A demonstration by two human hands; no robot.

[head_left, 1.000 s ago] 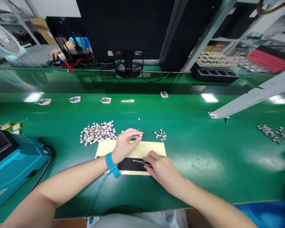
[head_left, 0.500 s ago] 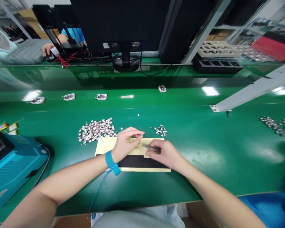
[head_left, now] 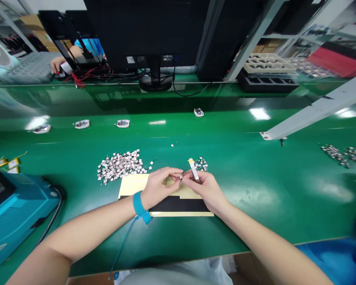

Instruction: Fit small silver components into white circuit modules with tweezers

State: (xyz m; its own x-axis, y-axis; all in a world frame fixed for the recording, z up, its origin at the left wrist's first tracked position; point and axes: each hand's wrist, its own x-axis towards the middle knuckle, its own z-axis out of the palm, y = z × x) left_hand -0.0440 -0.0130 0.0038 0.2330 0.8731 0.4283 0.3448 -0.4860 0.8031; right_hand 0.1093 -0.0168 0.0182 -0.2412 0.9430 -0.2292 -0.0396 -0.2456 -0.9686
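Note:
My left hand point(head_left: 160, 184), with a blue strap at its wrist, pinches a tiny silver-and-dark part point(head_left: 180, 177) between thumb and fingertips. My right hand point(head_left: 206, 188) is closed round a slim grey-white tool with a yellow end point(head_left: 194, 169); that end points up and away, and its exact kind is unclear. The right thumb and fingertip meet at the tiny part as well. Below both hands lies a pale yellow sheet point(head_left: 132, 183) with a black strip point(head_left: 178, 204) across it. A large pile of small whitish parts point(head_left: 120, 166) lies beyond its left corner, and a smaller cluster point(head_left: 202, 163) beyond the right.
Several white-cased devices point(head_left: 123, 123) stand in a row farther back. A teal machine point(head_left: 20, 213) and yellow battery packs point(head_left: 13, 162) are at left. A slanted metal post point(head_left: 314, 107) meets the bench at right, near more small parts point(head_left: 335, 153). Another person's hand point(head_left: 57, 63) shows behind.
My right hand has turned the tool from pointing left to pointing up, and its fingertips have come against the small part at my left fingertips.

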